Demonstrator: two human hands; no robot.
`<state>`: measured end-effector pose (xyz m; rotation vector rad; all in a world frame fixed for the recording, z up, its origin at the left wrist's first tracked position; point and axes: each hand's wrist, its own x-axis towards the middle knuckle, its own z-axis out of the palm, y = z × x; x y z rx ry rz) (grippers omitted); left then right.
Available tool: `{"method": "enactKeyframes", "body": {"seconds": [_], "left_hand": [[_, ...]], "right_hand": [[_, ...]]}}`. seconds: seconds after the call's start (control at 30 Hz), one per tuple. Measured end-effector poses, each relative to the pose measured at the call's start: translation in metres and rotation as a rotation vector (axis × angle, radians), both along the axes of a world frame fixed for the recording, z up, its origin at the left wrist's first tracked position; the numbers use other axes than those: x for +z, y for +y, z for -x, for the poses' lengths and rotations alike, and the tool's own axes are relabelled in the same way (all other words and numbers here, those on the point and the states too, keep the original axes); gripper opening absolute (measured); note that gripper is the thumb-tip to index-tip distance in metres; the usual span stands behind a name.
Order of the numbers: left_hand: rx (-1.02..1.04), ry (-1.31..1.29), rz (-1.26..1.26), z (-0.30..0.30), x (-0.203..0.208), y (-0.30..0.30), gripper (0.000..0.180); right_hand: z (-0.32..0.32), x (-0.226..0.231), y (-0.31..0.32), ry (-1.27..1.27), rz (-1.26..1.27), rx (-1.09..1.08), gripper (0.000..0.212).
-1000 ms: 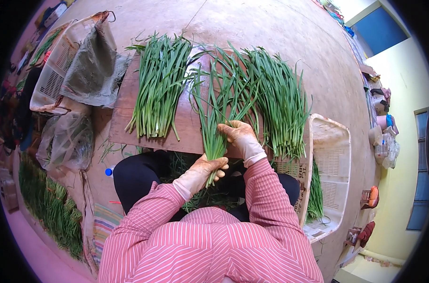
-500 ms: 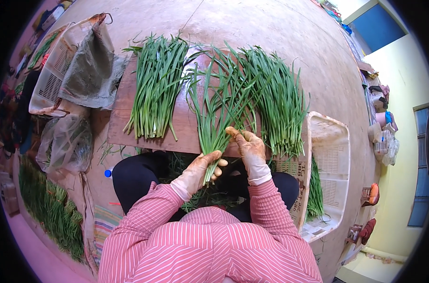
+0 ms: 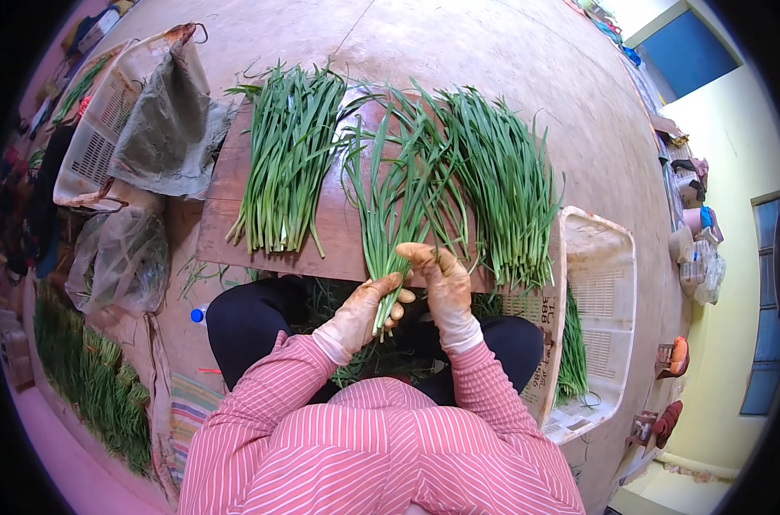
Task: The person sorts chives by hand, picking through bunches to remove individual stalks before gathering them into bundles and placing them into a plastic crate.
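My left hand (image 3: 360,311), in a soiled pale glove, is closed round the stem ends of a small bunch of garlic chives (image 3: 388,219). The bunch's leaves fan out over a low brown wooden board (image 3: 343,210). My right hand (image 3: 446,287), gloved too, is beside the bunch just above the left hand. Its fingers are bent together against the bunch's right edge; what they pinch, if anything, is too small to make out. On the board a thick pile of chives (image 3: 287,163) lies to the left, and another pile of chives (image 3: 510,193) to the right.
At my right stands a white plastic crate (image 3: 617,335) with chives inside. A crate (image 3: 90,159) draped with a grey sack (image 3: 163,137) is at the far left, above a clear plastic bag (image 3: 120,262). More chives (image 3: 94,378) lie at the lower left, near a blue bottle cap (image 3: 196,315).
My right hand has shifted slightly left and down along the bunch, its fingers now lower on the stems. The left hand keeps its hold in nearly the same place.
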<state>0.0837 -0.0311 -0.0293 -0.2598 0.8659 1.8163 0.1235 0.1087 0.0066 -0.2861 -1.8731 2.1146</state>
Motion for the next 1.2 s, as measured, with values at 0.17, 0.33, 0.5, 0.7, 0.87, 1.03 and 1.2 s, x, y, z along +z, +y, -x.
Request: {"method": "enactKeyframes", "body": {"seconds": [0.17,0.33,0.5,0.7,0.87,1.03,1.2], "left_hand": [[-0.015,0.103,0.004,-0.001,0.001,0.000,0.025],[0.076,0.079,-0.057,-0.005,-0.003,0.001,0.033],[-0.003,0.061,0.081,0.000,-0.004,-0.001,0.019],[-0.009,0.040,0.103,-0.001,0.002,0.001,0.023],[-0.014,0.059,0.104,-0.002,-0.001,0.001,0.027],[0.007,0.071,0.090,-0.002,0.002,-0.002,0.027],[0.007,0.090,0.121,-0.004,0.004,0.001,0.026]], "right_hand": [[-0.018,0.004,-0.025,-0.078,0.201,0.110,0.036],[-0.021,0.011,-0.033,-0.179,0.205,0.065,0.033],[-0.014,0.043,-0.010,-0.183,0.396,-0.017,0.033],[0.007,0.042,0.025,-0.328,0.195,-0.114,0.027],[0.023,0.033,0.005,-0.504,-0.105,0.129,0.023],[0.024,0.013,0.003,-0.761,-0.214,-0.015,0.029],[0.016,-0.034,0.023,-0.611,-0.364,-0.024,0.033]]}}
